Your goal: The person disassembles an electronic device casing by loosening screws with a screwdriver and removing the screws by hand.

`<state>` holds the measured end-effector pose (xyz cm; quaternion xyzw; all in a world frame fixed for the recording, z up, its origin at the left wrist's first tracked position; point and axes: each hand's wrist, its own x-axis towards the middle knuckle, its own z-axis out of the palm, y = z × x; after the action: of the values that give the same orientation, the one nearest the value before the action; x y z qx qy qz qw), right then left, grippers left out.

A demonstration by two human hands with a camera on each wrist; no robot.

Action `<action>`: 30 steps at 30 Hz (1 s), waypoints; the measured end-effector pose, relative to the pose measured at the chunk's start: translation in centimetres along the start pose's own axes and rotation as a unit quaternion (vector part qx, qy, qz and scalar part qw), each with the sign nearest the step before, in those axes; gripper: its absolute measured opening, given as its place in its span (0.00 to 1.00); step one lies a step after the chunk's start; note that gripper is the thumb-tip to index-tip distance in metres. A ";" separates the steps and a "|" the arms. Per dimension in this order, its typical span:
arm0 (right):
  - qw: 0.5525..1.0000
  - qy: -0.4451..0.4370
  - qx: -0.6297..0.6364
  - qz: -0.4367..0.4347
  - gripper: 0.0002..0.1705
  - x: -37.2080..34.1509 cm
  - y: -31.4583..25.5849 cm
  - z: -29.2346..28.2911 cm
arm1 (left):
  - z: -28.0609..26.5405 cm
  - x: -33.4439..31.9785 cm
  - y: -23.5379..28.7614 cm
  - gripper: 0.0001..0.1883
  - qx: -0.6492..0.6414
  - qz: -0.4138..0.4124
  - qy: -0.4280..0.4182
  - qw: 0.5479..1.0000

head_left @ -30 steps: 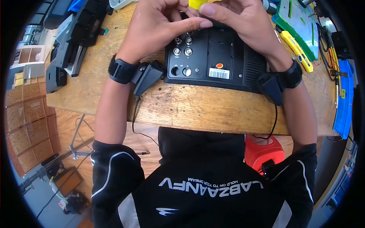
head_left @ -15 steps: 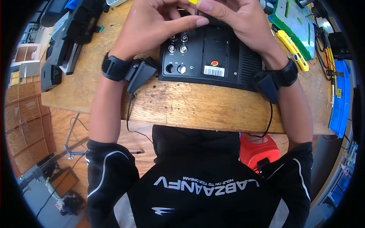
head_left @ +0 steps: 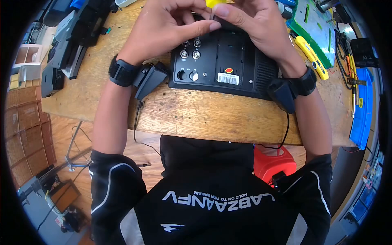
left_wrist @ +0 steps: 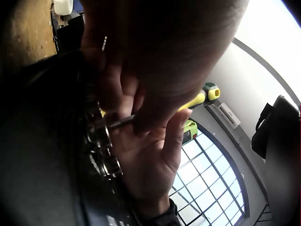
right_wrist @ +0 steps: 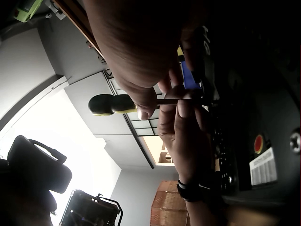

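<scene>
right hand point(head_left: 265, 26) grips the yellow and dark-green screwdriver point(right_wrist: 111, 103) by its rounded handle, my thumb laid along the side; i can't tell how all the other fingers sit. left hand point(head_left: 157, 34) pinches the thin metal shaft point(right_wrist: 170, 101) lower down, near the tip. the screwdriver stands up off the flat black device point(head_left: 228, 55), over its far half, left of middle, close by the round silver metal sockets point(head_left: 196, 54). the device lies face-panel up on the worn brown wooden bench point(head_left: 175, 116), just in from the front edge.

looks like screw work; tightening or loosening, can't tell. tip hidden behind my fingers, so i can't see what it sits on. to do it well: shaft square to the panel, left fingers loose enough to let it spin, steady push down, short turns. main risk, i'd say: tip slips and scrapes a socket.
</scene>
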<state>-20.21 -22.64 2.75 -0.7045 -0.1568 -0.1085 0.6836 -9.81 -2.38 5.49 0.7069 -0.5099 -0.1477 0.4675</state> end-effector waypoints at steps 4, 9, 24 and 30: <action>0.999 0.036 -0.004 -0.015 0.25 0.0 -0.5 0.7 | 0.4 0.2 -0.9 0.08 -0.147 -0.080 0.003 0.986; 0.996 0.058 0.073 0.001 0.27 0.1 -0.9 1.4 | 0.3 0.4 -1.8 0.08 -0.082 -0.024 0.019 0.996; 0.998 0.001 0.057 -0.015 0.22 0.1 0.1 0.0 | 0.2 0.7 -1.7 0.09 0.166 0.173 -0.054 0.969; 0.996 0.060 -0.039 -0.060 0.29 0.4 -1.0 1.0 | 0.1 0.0 -2.1 0.12 0.097 0.047 -0.039 0.993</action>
<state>-20.32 -21.61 3.79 -0.7119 -0.1532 -0.1974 0.6563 -8.70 -2.36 3.71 0.7180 -0.5723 -0.1027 0.3828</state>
